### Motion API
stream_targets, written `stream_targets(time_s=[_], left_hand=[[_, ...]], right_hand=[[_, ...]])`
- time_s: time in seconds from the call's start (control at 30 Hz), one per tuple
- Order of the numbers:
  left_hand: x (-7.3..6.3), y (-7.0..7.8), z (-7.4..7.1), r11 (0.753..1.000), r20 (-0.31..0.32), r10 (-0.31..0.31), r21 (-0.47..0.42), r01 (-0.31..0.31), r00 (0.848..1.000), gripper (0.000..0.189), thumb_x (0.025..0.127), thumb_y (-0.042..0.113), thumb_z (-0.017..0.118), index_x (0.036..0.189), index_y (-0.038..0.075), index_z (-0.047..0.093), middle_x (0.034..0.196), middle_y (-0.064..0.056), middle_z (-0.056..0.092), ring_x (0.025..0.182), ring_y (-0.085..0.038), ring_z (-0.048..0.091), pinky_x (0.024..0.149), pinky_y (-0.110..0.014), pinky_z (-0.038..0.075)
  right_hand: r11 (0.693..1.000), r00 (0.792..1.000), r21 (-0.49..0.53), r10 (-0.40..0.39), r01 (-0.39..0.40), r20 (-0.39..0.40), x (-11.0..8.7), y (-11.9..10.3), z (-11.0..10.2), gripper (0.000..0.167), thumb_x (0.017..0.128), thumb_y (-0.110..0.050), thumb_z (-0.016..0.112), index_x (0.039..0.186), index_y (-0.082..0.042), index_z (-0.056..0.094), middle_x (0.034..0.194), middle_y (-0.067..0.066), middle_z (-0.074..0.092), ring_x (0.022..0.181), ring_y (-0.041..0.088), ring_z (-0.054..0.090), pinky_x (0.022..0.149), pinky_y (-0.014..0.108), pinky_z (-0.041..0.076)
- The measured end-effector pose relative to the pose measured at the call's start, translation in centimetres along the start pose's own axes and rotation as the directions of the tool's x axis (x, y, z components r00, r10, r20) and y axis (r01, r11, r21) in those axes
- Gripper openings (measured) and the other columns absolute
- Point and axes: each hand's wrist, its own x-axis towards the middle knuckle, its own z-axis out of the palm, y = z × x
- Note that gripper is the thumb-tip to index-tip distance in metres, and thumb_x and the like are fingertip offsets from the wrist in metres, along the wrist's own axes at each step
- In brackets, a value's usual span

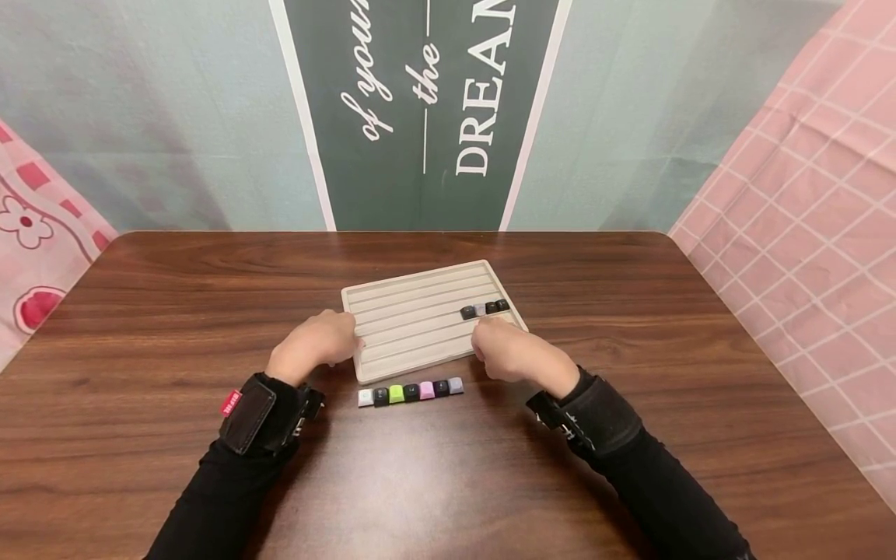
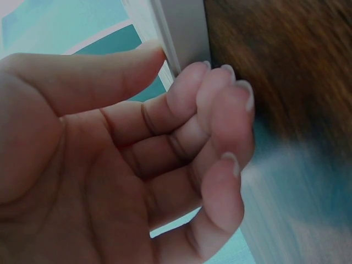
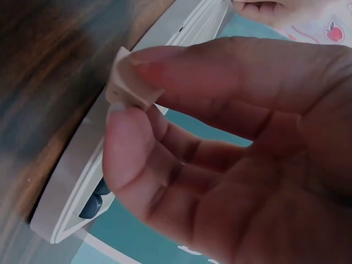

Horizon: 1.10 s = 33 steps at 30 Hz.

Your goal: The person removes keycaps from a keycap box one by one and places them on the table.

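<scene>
A cream tray (image 1: 406, 319) with long parallel ridges lies slightly askew on the table. My left hand (image 1: 318, 340) pinches its left edge; the left wrist view shows the thumb on one side of the tray wall (image 2: 187, 33) and curled fingers on the other. Over the tray's near right part, my right hand (image 1: 511, 350) pinches a small beige keycap (image 3: 129, 82) between thumb and index finger. Black keycaps (image 1: 467, 313) and a grey one (image 1: 480, 309) sit in a row at the tray's right end, just beyond that hand.
In front of the tray, a line of loose keycaps (image 1: 411, 393) in white, black, lime, pink and grey lies on the brown wooden table (image 1: 420, 482). A printed cloth (image 1: 420, 117) hangs behind the far edge, with pink cloth (image 1: 826, 194) at the right.
</scene>
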Motion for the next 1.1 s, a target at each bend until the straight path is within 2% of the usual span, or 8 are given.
stream_targets(time_s=[0.13, 0.3, 0.5, 0.67, 0.9, 1.1], left_hand=[[0.0, 0.0, 0.0, 1.0, 0.002, 0.002, -0.001, -0.002, 1.0, 0.02, 0.094, 0.016, 0.047, 0.09, -0.001, 0.057, 0.057, -0.006, 0.05, 0.049, -0.016, 0.046, 0.052, -0.028, 0.035], [0.1, 0.1, 0.0, 1.0, 0.005, -0.002, -0.001, 0.002, 1.0, 0.02, 0.094, 0.017, 0.047, 0.089, 0.0, 0.058, 0.056, -0.005, 0.049, 0.049, -0.016, 0.045, 0.052, -0.027, 0.035], [0.2, 0.0, 0.0, 1.0, 0.008, -0.005, 0.002, 0.005, 1.0, 0.021, 0.094, 0.017, 0.047, 0.089, -0.001, 0.057, 0.056, -0.005, 0.049, 0.048, -0.016, 0.045, 0.052, -0.028, 0.035], [0.2, 0.0, 0.0, 1.0, 0.007, -0.005, 0.001, 0.005, 1.0, 0.021, 0.094, 0.017, 0.047, 0.088, 0.0, 0.057, 0.055, -0.005, 0.05, 0.048, -0.016, 0.046, 0.053, -0.028, 0.035], [0.2, 0.0, 0.0, 1.0, 0.011, -0.004, 0.004, 0.004, 1.0, 0.021, 0.094, 0.017, 0.047, 0.088, 0.0, 0.057, 0.056, -0.005, 0.05, 0.049, -0.016, 0.046, 0.053, -0.028, 0.035], [0.2, 0.0, 0.0, 1.0, 0.006, 0.003, 0.012, -0.003, 1.0, 0.021, 0.094, 0.017, 0.047, 0.086, 0.0, 0.057, 0.056, -0.005, 0.05, 0.05, -0.016, 0.046, 0.054, -0.028, 0.036]], right_hand=[[1.0, 0.999, 0.004, -0.024, 0.024, 0.034, -0.3, -0.1, 0.3, 0.03, 0.065, 0.016, 0.053, 0.054, -0.01, 0.042, 0.061, 0.0, 0.039, 0.06, 0.014, 0.038, 0.054, 0.024, 0.034], [0.999, 0.998, 0.007, -0.047, 0.047, 0.038, -0.3, -0.2, 0.6, 0.036, 0.066, 0.017, 0.051, 0.054, -0.011, 0.032, 0.06, -0.001, 0.029, 0.059, 0.014, 0.031, 0.051, 0.024, 0.027], [0.999, 0.999, -0.018, -0.032, 0.033, 0.041, -0.2, -0.5, 0.9, 0.033, 0.069, 0.014, 0.056, 0.055, -0.01, 0.039, 0.063, 0.002, 0.042, 0.062, 0.016, 0.04, 0.056, 0.029, 0.039], [0.999, 1.0, -0.024, -0.027, 0.027, 0.014, -0.3, -0.7, 1.0, 0.027, 0.069, 0.014, 0.057, 0.059, -0.007, 0.045, 0.069, 0.006, 0.049, 0.065, 0.018, 0.045, 0.059, 0.032, 0.043], [1.0, 1.0, -0.005, -0.005, 0.005, 0.017, -0.3, -1.0, 1.2, 0.017, 0.071, 0.014, 0.057, 0.072, -0.003, 0.055, 0.077, 0.01, 0.054, 0.071, 0.021, 0.05, 0.064, 0.035, 0.045], [1.0, 1.0, -0.019, -0.004, 0.004, 0.007, -0.1, -1.3, 1.4, 0.016, 0.071, 0.013, 0.059, 0.07, -0.002, 0.054, 0.077, 0.012, 0.055, 0.07, 0.021, 0.051, 0.064, 0.035, 0.045]])
